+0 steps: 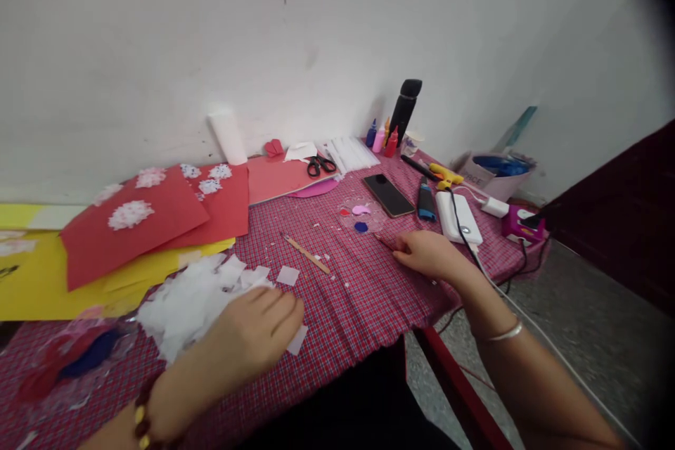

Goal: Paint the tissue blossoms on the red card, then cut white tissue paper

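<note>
While the left hand [258,327] curls over white paper squares [184,302] on the surface [358,295], any grip hidden, the right hand [425,253] pinches a thin stick [385,244]; the squares look light, limp, easily torn, best lifted by a corner.

Scuffed pale wall [158,28], speckled grey floor [595,337], cloth-covered table [348,316]

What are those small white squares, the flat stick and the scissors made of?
White squares: probably thin paper or tissue, matte; loose ones look flat and faintly see-through.
Flat stick: likely wood, bare and dull, from its pale tan colour.
Scissors: smooth black handle loops, probably plastic; blades too unclear to judge.
</note>
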`<state>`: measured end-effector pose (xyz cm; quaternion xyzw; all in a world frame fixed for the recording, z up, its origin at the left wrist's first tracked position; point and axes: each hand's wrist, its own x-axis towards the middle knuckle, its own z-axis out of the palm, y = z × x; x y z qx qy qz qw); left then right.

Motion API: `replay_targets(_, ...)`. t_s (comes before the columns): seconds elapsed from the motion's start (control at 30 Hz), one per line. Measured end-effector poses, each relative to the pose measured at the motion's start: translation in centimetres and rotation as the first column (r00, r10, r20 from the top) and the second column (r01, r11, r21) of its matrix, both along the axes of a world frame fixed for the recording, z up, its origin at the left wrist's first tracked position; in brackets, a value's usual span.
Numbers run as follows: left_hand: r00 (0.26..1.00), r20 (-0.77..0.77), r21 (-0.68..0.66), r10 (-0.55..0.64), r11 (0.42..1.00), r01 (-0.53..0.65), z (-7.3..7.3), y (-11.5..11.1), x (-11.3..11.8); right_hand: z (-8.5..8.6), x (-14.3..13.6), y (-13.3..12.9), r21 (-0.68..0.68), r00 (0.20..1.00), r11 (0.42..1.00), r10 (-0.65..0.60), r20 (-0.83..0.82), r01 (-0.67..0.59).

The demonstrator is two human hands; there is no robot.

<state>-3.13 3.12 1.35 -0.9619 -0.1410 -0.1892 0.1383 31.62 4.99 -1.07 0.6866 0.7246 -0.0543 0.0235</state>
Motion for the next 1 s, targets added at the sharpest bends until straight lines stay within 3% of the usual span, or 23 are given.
replay_targets(0.1,0.968,-0.183,-0.056,0.17,0.981,-0.183,0.8,3.8,1.8,1.2,-0.6,0.0,0.077,1.0,0.997,0.006,-0.031,-0.004)
replay_targets(0.17,0.931,-0.3,-0.105,0.208,0.963,-0.249,1.2,6.4,3.3,2.6,-1.6,0.3,0.144,0.995,0.989,0.045,-0.089,-0.032)
replay_targets(0.37,0.898,-0.426,-0.321,0.109,0.91,-0.263,-0.4,11.9,5.5,6.4,-5.3,2.9,0.173,0.944,0.958,0.262,-0.201,-0.229)
replay_targets(0.47,0.893,-0.448,-0.409,0.041,0.879,-0.245,-0.8,13.4,5.3,6.3,-6.4,4.7,0.16,0.913,0.938,0.338,-0.227,-0.307)
replay_targets(0.53,0.91,-0.414,-0.487,-0.001,0.845,-0.221,0.1,14.0,4.8,5.5,-6.7,5.7,0.167,0.885,0.928,0.368,-0.284,-0.332)
replay_targets(0.6,0.955,-0.292,-0.551,0.049,0.808,-0.209,2.1,14.3,4.3,4.6,-6.9,6.4,0.204,0.845,0.925,0.377,-0.38,-0.32)
replay_targets(0.67,0.975,-0.105,-0.571,0.197,0.791,-0.221,4.6,14.0,4.0,4.0,-7.1,6.7,0.248,0.756,0.92,0.391,-0.525,-0.303)
replay_targets(0.73,0.954,0.048,-0.519,0.297,0.823,-0.23,6.8,13.2,4.2,3.8,-7.6,6.6,0.284,0.578,0.896,0.438,-0.689,-0.341)
replay_targets(0.8,0.958,0.092,-0.407,0.271,0.888,-0.212,8.4,12.1,4.8,4.2,-8.3,6.1,0.335,0.369,0.854,0.483,-0.794,-0.397)
replay_targets(0.87,0.982,0.036,-0.301,0.184,0.939,-0.165,9.1,11.0,5.5,4.9,-9.3,5.5,0.398,0.25,0.828,0.514,-0.821,-0.395)
replay_targets(0.93,0.989,-0.025,-0.234,0.142,0.962,-0.144,9.2,9.8,5.9,5.6,-10.1,5.1,0.459,0.22,0.824,0.541,-0.812,-0.333)
replay_targets(1.0,0.979,-0.013,-0.171,0.204,0.964,-0.203,8.9,8.4,5.7,5.9,-10.5,5.1,0.495,0.205,0.834,0.543,-0.814,-0.243)
